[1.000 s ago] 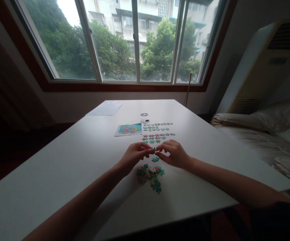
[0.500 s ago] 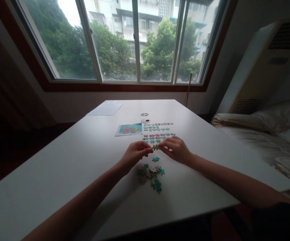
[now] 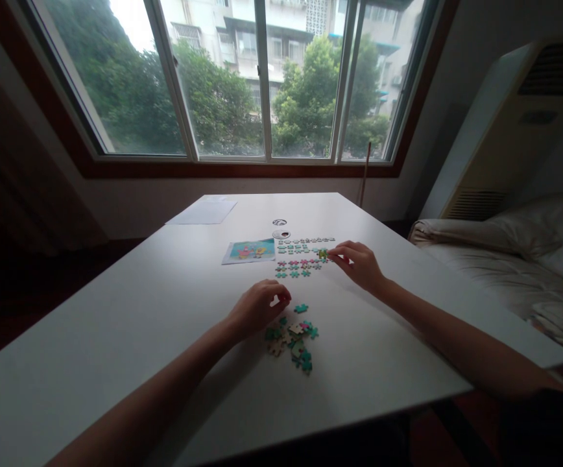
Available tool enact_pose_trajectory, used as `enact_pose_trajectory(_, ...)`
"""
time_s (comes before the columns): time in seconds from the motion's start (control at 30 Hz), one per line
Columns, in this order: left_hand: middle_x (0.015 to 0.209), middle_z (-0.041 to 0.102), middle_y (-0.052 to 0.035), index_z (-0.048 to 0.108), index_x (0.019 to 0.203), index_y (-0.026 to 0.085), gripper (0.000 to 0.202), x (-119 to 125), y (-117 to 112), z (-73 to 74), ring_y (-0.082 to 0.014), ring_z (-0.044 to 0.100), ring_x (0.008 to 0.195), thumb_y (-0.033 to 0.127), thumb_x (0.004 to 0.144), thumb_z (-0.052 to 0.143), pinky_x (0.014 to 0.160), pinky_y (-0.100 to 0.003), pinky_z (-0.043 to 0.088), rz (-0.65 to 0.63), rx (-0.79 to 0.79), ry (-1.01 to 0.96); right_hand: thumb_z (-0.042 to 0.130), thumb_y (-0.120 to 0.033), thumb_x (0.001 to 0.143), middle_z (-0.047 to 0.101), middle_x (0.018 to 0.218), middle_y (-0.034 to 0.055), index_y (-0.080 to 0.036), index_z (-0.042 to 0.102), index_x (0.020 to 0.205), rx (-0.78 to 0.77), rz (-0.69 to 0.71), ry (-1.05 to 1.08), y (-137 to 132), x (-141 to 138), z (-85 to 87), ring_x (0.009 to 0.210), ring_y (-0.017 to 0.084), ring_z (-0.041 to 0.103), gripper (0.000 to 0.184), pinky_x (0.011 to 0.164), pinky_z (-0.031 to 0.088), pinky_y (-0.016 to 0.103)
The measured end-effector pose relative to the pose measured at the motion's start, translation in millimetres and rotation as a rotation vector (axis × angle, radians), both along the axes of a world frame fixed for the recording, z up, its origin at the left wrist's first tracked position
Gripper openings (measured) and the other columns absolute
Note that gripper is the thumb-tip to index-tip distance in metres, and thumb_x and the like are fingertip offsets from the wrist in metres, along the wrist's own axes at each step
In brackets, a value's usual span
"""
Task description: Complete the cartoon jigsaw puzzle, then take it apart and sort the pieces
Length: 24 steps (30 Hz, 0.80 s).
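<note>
My right hand [image 3: 359, 263] reaches forward over the white table [image 3: 165, 311] and pinches a small greenish puzzle piece [image 3: 322, 253] at the right end of the sorted rows of pieces [image 3: 301, 258]. My left hand [image 3: 258, 307] rests on the table with its fingers curled, just left of a loose heap of puzzle pieces [image 3: 292, 341]; nothing shows in it. A single teal piece [image 3: 301, 308] lies between the heap and the rows.
A reference picture card [image 3: 249, 250] lies left of the rows, a small round lid [image 3: 281, 234] behind them, and a white sheet [image 3: 203, 211] at the far left. A bed with bedding [image 3: 515, 253] and a standing air conditioner [image 3: 519, 123] are on the right.
My hands have parted. The right hand carried the small piece forward to the sorted rows. The left hand let go and dropped back beside the heap.
</note>
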<state>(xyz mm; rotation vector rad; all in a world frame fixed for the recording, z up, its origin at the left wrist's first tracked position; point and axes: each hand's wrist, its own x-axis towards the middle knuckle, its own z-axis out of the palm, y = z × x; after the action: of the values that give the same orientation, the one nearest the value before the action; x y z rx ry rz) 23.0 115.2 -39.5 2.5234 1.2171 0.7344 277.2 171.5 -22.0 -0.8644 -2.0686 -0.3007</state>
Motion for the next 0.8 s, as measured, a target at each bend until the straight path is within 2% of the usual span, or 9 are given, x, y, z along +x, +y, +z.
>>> enact_pose_trajectory(0.17, 0.079, 0.059, -0.0041, 0.066, 0.086, 0.02, 0.02, 4, -1, -0.2, -0.0139, 0.052, 0.072, 0.015, 0.077, 0.049, 0.067, -0.024, 0.041, -0.132, -0.075, -0.013, 0.053, -0.032, 0.081, 0.063, 0.078, 0.0015, -0.02, 0.064, 0.081, -0.254, -0.017, -0.076, 16, 11, -11.5, 0.06, 0.01, 0.052, 0.016, 0.061, 0.04, 0.023)
enact_pose_trajectory(0.23, 0.082, 0.059, -0.0047, 0.066, 0.087, 0.021, 0.021, 4, -2, -0.6, -0.0151, 0.052, 0.077, 0.015, 0.077, 0.049, 0.07, -0.025, 0.041, -0.144, -0.055, 0.022, 0.055, -0.03, 0.078, 0.062, 0.074, 0.0006, -0.02, 0.065, 0.079, -0.379, -0.033, -0.128, 27, 20, -20.2, 0.058, 0.01, 0.051, 0.014, 0.058, 0.039, 0.022)
enact_pose_trajectory(0.33, 0.084, 0.058, -0.005, 0.065, 0.087, 0.021, 0.02, 2, -2, -0.3, -0.0163, 0.051, 0.08, 0.015, 0.078, 0.048, 0.072, -0.027, 0.041, -0.134, -0.018, 0.077, 0.055, -0.029, 0.077, 0.063, 0.071, 0.0002, -0.019, 0.065, 0.078, -0.482, -0.056, -0.185, 38, 30, -30.6, 0.059, 0.01, 0.052, 0.014, 0.056, 0.038, 0.021)
enact_pose_trajectory(0.43, 0.084, 0.057, -0.0048, 0.063, 0.084, 0.02, 0.016, 0, -2, 0.6, -0.0167, 0.05, 0.081, 0.017, 0.079, 0.048, 0.071, -0.026, 0.041, -0.099, 0.008, 0.108, 0.054, -0.029, 0.076, 0.064, 0.073, 0.0, -0.021, 0.066, 0.081, -0.507, -0.087, -0.218, 41, 32, -33.2, 0.06, 0.011, 0.053, 0.015, 0.056, 0.037, 0.021)
enact_pose_trajectory(0.57, 0.083, 0.057, -0.004, 0.06, 0.083, 0.02, 0.012, 0, -3, 0.3, -0.0166, 0.05, 0.079, 0.02, 0.079, 0.049, 0.07, -0.027, 0.041, -0.034, 0.034, 0.116, 0.052, -0.026, 0.076, 0.063, 0.074, 0.0007, -0.021, 0.066, 0.085, -0.449, -0.122, -0.193, 35, 27, -30.7, 0.058, 0.01, 0.051, 0.017, 0.057, 0.037, 0.022)
enact_pose_trajectory(0.67, 0.084, 0.057, -0.004, 0.06, 0.087, 0.021, 0.013, 1, -2, -0.3, -0.0171, 0.05, 0.079, 0.022, 0.079, 0.05, 0.07, -0.028, 0.041, -0.003, 0.024, 0.114, 0.05, -0.024, 0.078, 0.062, 0.076, 0.0012, -0.02, 0.065, 0.083, -0.409, -0.092, -0.163, 30, 21, -30.9, 0.057, 0.009, 0.05, 0.016, 0.058, 0.038, 0.022)
enact_pose_trajectory(0.8, 0.084, 0.057, -0.0043, 0.062, 0.086, 0.021, 0.014, 2, -2, -0.7, -0.0178, 0.051, 0.08, 0.024, 0.079, 0.05, 0.07, -0.029, 0.041, -0.006, -0.001, 0.128, 0.052, -0.022, 0.076, 0.063, 0.085, 0.0011, -0.02, 0.066, 0.082, -0.433, -0.012, -0.202, 29, 19, -33.0, 0.06, 0.009, 0.052, 0.015, 0.06, 0.04, 0.022)
